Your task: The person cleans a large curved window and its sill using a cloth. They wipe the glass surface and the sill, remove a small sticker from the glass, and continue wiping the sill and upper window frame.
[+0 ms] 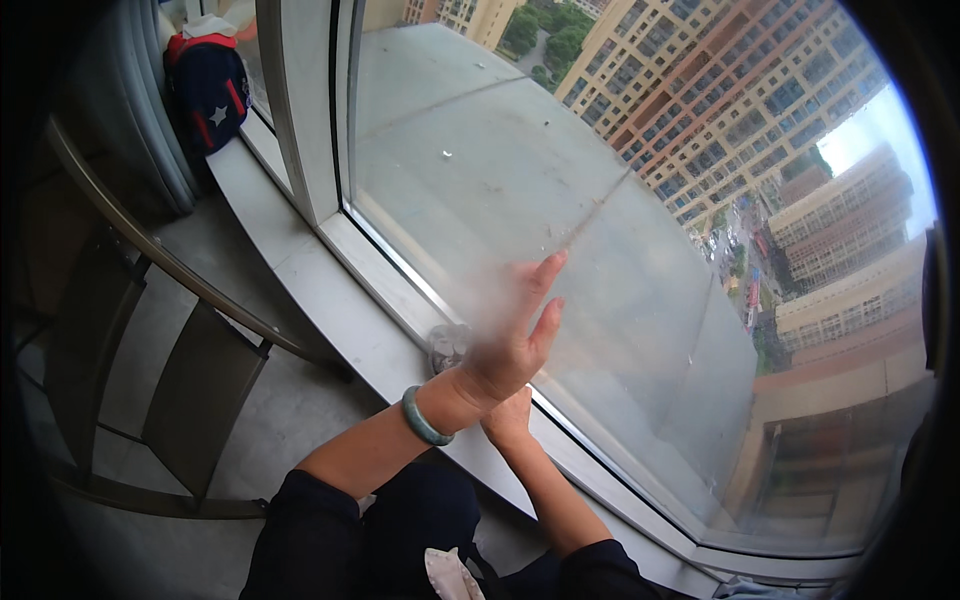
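Raised before the window glass (630,322), my left hand (517,341) has its thumb and a finger apart, with a jade-coloured bangle (421,417) on the wrist. A pale blurred patch hides part of its fingers, and nothing is visible in its grasp. Below and partly behind it, my right hand (508,415) is near the inner edge of the sill; its fingers are mostly hidden. A clear, rounded object (448,345), perhaps a glass or plastic container, stands on the pale stone windowsill (352,315), just left of my left hand and partly covered by the blur.
A metal-framed chair (206,390) with dark panels stands at the left. A dark blue bag with red trim and a white star (210,90) rests on the sill's far end, beside a grey curtain (139,97). A window post (304,112) rises from the sill.
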{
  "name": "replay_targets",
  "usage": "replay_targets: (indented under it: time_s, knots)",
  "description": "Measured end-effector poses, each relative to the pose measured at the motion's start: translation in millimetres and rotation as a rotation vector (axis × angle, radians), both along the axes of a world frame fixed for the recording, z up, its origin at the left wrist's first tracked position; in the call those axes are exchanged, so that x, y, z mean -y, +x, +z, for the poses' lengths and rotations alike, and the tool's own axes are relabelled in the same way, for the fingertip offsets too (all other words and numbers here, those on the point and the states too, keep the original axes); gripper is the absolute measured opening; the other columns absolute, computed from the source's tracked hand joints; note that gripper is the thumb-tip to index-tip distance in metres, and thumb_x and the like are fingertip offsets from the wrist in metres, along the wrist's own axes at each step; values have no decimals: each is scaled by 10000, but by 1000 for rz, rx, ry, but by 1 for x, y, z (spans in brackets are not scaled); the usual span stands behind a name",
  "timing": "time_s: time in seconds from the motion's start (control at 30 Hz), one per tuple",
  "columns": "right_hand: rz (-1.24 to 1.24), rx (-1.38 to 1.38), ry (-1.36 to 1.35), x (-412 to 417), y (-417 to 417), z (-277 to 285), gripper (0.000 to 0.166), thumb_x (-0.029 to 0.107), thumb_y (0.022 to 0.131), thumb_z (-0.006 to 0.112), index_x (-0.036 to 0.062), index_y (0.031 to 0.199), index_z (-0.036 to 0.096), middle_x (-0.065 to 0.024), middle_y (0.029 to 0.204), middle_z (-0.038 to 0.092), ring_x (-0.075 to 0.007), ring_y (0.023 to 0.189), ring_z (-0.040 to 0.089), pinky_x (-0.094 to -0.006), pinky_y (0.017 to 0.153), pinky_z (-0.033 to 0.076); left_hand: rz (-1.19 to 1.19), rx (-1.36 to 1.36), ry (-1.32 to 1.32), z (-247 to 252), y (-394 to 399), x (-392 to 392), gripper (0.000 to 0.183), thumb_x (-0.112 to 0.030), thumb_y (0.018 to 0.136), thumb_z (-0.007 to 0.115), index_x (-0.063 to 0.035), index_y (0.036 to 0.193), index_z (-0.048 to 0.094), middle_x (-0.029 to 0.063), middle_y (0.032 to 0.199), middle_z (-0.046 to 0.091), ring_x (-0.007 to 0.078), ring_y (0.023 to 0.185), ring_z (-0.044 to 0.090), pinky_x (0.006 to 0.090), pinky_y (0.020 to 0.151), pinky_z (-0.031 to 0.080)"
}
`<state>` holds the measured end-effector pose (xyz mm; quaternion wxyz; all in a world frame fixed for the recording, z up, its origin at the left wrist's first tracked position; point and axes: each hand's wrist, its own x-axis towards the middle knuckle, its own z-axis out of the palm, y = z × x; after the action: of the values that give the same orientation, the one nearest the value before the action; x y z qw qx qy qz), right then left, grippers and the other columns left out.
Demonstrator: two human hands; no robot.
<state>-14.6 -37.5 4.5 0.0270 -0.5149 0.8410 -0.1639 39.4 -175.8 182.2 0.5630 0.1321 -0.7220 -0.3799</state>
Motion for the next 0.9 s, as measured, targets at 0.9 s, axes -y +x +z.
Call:
replay_targets:
  time_s: [0.9]
  knots:
    - [145,-250,-164,-17,-11,-46,461,169,651,682,128,1092,555,-129,1241,491,-327,990,490,-458,850,366,231,196,462,-82,0,27,465,-5,965,385,-23,1429,364,39,970,427,112,817,420,224,761,406]
